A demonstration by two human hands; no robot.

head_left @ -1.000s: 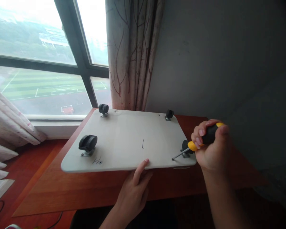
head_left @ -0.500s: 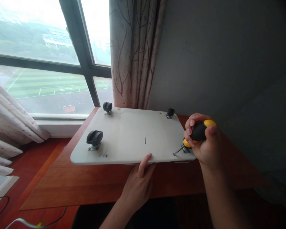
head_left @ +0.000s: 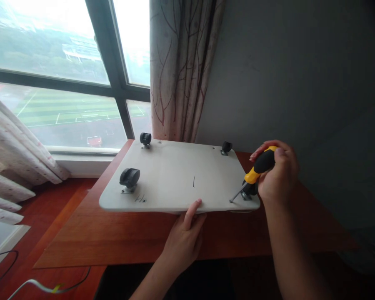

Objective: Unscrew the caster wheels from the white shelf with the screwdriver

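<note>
Screwdriver (head_left: 260,165): yellow and black, in the right hand (head_left: 279,181), which is loosely closed round the handle; long axis slanting from the grip down and leftward, tip at a small fitting (head_left: 231,201) near the board's near right corner. Board (head_left: 171,168): white, wheels up, on the table (head_left: 106,246), its long side across the person's front. Left hand (head_left: 181,241): partly closed on the near edge, one finger on top, left of the tip; the right hand lies beyond, to the tip's right. Wheel (head_left: 250,188): just beside the shaft.
</note>
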